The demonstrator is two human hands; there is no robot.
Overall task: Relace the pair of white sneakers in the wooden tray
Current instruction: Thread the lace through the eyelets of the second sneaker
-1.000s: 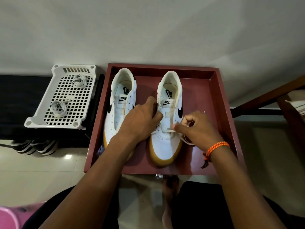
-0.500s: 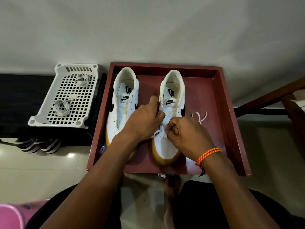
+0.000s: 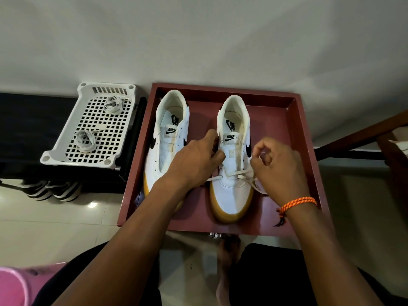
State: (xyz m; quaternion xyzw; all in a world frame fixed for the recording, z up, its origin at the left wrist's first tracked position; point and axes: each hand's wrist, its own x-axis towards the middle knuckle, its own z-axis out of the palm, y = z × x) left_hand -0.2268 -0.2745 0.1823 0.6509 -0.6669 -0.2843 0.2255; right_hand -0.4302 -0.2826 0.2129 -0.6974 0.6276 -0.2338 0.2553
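While both sneakers are sitting side by side in the tray (image 3: pixel 302 133), toes toward the person, the action is all on the right sneaker (image 3: pixel 231 191). The left hand (image 3: pixel 194 160) is reaching across, its fingers (image 3: pixel 215 156) curling onto that shoe's left eyelet edge beside the tongue, thumb up by the collar. The right hand (image 3: pixel 280 168) is working at the opposite side, thumb and forefinger pinching the lace (image 3: pixel 229 174) where it is coming out of a low eyelet. That lace is running across the bottom row, one end trailing out left under the left wrist, the other falling under the right hand. The left sneaker (image 3: pixel 167 133) is lying unlaced, partly under the left forearm. Off to the left, a white rack (image 3: pixel 64 155) is carrying two coiled laces (image 3: pixel 85 141).
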